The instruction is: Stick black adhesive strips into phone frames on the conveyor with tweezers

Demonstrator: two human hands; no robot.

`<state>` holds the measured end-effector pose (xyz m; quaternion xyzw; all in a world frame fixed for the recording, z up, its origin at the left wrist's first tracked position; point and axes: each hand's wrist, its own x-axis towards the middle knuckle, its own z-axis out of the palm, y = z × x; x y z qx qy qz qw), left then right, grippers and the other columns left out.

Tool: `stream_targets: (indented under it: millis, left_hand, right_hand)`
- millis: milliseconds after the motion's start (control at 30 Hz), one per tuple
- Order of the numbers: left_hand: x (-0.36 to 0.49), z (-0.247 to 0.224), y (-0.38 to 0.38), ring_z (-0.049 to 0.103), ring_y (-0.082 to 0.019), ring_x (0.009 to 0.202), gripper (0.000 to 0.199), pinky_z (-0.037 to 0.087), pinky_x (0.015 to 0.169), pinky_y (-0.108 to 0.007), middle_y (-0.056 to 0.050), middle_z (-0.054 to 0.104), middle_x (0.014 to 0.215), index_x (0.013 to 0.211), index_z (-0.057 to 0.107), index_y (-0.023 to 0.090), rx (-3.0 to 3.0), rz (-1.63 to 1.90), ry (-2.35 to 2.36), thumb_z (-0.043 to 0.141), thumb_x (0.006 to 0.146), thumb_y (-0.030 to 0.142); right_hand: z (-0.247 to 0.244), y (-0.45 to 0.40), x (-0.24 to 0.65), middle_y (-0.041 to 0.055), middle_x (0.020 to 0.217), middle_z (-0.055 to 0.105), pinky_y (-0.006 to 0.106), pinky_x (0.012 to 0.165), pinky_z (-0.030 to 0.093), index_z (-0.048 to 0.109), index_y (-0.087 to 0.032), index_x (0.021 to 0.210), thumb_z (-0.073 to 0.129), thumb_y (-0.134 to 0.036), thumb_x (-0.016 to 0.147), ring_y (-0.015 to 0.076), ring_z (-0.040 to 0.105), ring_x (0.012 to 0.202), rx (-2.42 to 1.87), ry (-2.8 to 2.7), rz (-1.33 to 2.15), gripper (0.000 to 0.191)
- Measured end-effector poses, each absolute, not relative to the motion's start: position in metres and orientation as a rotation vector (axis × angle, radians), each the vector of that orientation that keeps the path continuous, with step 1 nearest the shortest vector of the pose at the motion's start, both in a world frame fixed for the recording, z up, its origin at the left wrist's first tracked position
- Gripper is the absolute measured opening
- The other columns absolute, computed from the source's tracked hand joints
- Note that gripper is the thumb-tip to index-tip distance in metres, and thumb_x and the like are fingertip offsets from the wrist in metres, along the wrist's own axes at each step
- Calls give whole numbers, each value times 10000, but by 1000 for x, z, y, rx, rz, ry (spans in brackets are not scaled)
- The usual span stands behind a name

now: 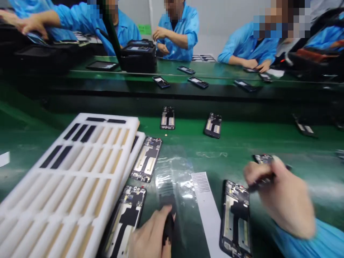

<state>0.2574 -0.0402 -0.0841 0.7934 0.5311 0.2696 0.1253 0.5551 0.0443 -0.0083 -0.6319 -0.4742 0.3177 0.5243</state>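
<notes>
Left hand: the bare left hand (152,233) pinches a narrow black strip (168,227) in a tight, narrow grip, over a clear, crinkled plastic film (172,179) lying on the belt.

Right hand: the bare right hand (282,197) closes narrowly on a small, dark, blurred piece (259,184), too blurred to identify, just above a black phone frame (262,158). A blue sleeve (301,242) covers the wrist.

Between the hands: a long white perforated strip (206,211) lies beside a black rectangular phone frame with gold panels (235,218).

Left side: a white ribbed foam tray (67,190) rests on the green conveyor belt (182,123), near two more black phone frames (146,159) (125,222).

Beyond: co-workers in blue smocks (177,36) sit at a second green belt (172,68) carrying dark phones (197,82).
</notes>
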Motion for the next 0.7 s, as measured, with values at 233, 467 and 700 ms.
stream_targets:
  millis: [233,467,700]
  left_hand:
    - [253,-77,-54,734,-172,845,715,591,580,-239,-112,542,1490,1403,523,172,2528,277,1834,424,724,-30]
    - [263,-78,-59,708,-191,773,687,564,448,-275,-89,523,1499,1366,574,171,2551,36,1823,506,708,-16]
    - [273,-69,-55,733,-173,714,234,560,550,-216,-61,771,1075,1134,618,265,1728,1030,1725,626,903,235]
  right_hand:
    - [-50,89,466,81,590,718,257,499,514,690,-149,766,499,-672,933,173,666,525,-1371,-1357,1594,581]
    - [-69,58,445,61,832,777,260,674,584,703,-181,902,492,-451,1015,194,755,746,-1351,-1812,1388,361]
    - [-34,28,463,48,861,799,261,653,642,794,-266,860,589,-384,971,217,771,730,-1336,-1596,1077,262]
